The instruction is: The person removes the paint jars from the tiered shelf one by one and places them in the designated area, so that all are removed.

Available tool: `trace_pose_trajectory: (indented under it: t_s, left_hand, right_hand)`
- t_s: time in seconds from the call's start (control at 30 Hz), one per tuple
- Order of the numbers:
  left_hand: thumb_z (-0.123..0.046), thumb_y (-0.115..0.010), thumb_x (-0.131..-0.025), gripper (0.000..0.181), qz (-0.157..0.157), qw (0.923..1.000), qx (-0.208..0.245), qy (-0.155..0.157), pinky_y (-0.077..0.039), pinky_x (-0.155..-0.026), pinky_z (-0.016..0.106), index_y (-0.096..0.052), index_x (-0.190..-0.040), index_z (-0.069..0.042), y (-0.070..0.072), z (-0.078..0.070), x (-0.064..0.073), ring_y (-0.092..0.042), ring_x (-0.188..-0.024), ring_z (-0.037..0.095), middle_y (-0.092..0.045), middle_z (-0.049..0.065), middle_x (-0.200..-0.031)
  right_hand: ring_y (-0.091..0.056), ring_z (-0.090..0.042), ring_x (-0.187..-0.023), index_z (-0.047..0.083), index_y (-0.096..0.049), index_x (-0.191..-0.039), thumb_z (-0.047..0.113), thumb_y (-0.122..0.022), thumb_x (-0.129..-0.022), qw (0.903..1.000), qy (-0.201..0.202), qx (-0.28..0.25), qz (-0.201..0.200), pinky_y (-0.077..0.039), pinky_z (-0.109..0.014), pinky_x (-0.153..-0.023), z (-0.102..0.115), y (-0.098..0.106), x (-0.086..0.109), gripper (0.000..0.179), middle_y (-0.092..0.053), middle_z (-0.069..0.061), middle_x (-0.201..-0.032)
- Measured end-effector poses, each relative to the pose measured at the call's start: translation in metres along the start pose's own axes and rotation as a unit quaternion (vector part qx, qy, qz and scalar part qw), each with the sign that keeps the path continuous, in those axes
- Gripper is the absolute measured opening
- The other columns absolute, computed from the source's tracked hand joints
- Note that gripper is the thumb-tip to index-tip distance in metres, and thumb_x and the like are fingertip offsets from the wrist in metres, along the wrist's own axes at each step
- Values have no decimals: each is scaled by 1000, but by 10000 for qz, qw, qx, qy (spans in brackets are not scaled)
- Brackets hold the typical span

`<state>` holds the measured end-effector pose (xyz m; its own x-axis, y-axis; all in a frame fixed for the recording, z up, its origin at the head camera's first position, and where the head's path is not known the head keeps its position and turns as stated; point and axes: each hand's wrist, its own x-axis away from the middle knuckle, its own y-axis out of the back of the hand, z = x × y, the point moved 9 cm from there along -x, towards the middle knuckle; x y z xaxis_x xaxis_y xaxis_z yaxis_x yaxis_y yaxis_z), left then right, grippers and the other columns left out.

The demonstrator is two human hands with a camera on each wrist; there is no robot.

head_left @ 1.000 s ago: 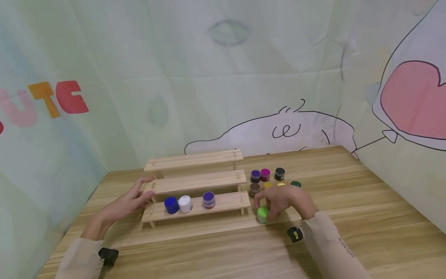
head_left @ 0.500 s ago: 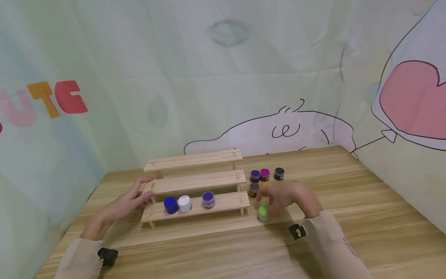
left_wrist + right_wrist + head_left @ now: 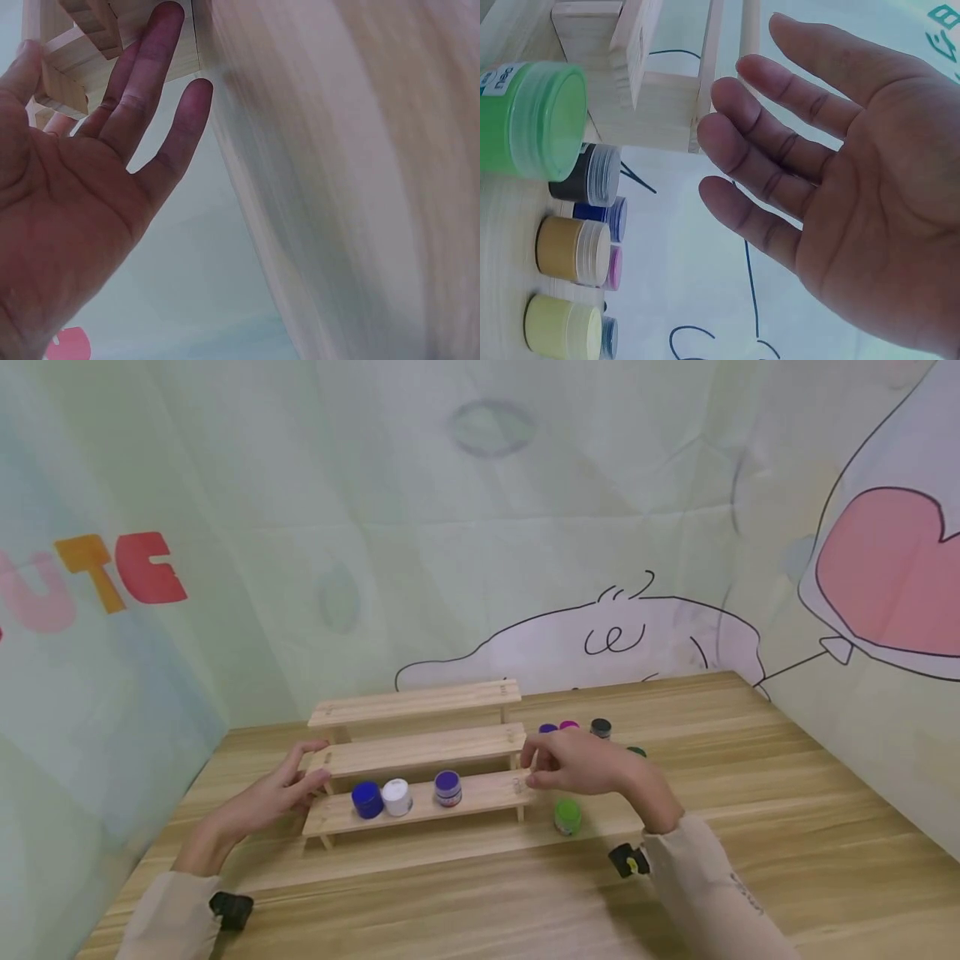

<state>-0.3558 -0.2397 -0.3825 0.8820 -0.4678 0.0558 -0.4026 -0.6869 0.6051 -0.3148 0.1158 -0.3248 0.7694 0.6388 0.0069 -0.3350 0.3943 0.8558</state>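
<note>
A three-step wooden stand (image 3: pixel 420 750) is on the table. My left hand (image 3: pixel 273 793) grips the left end of its middle step between thumb and index finger; the other fingers (image 3: pixel 139 105) extend loosely. My right hand (image 3: pixel 588 764) is at the stand's right end, fingertips right by the middle and lowest steps, nothing held in its relaxed fingers (image 3: pixel 757 165). On the lowest step sit a blue paint jar (image 3: pixel 367 800), a white paint jar (image 3: pixel 397 797) and, apart from them, a purple paint jar (image 3: pixel 447 789). A bright green paint jar (image 3: pixel 567 817) stands on the table below my right hand.
Behind my right hand several more paint jars stand, partly hidden: black (image 3: pixel 601 728), dark green (image 3: pixel 636 752), magenta (image 3: pixel 569 725), ochre (image 3: pixel 562 247) and pale yellow (image 3: pixel 555 326) among them. A printed cloth (image 3: pixel 375 568) hangs behind the wooden table (image 3: pixel 480 910).
My right hand has let go of the green paint jar, risen and moved left to the stand's right end. The jar stays on the table. My left hand keeps its grip.
</note>
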Motion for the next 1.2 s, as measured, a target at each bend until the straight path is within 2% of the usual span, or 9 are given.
trace_pose_trajectory:
  t_s: [0.3,0.53,0.7,0.93,1.2]
  left_hand:
    - [-30,-39,-111,58,-9,10000,15,25,-51,-91,50,-7,-155,-10,0,-1,0,-62,-111,40,-53,33,-130]
    - [-31,-40,-110,59,0,10000,14,67,-51,-91,50,-8,-156,-12,0,1,0,-62,-112,38,-53,32,-131]
    - [-31,-41,-110,59,-12,10000,28,91,-51,-91,50,-8,-156,-13,0,2,-1,-62,-112,39,-52,33,-132]
    - [-31,-41,-110,59,-15,9999,73,100,-51,-91,51,-8,-155,-12,0,2,-1,-62,-112,39,-49,35,-133]
    - [-31,-41,-110,59,-7,9999,93,87,-52,-91,50,-8,-155,-12,0,1,0,-62,-112,39,-49,34,-132]
  right_hand:
    - [-55,-13,-72,7,-65,-109,19,-68,-97,10000,-45,-34,-56,-47,-26,-65,-6,3,2,17,-60,4,-81]
    - [-57,-12,-72,8,-65,-111,20,-68,-97,9999,-125,-60,56,-48,-26,-66,-9,0,1,19,-61,4,-82]
    - [-57,-11,-72,8,-64,-114,19,-67,-98,9999,-125,-43,-45,-48,-27,-65,-3,-3,-3,20,-62,4,-81]
    - [-59,-12,-89,12,-62,-126,24,-68,-98,9965,335,260,-720,-51,-28,-74,28,-15,-21,31,-64,-1,-107]
    - [-63,-17,-108,15,-55,-139,30,-66,-99,9947,542,469,-741,-52,-27,-86,47,-38,-35,44,-59,-3,-134]
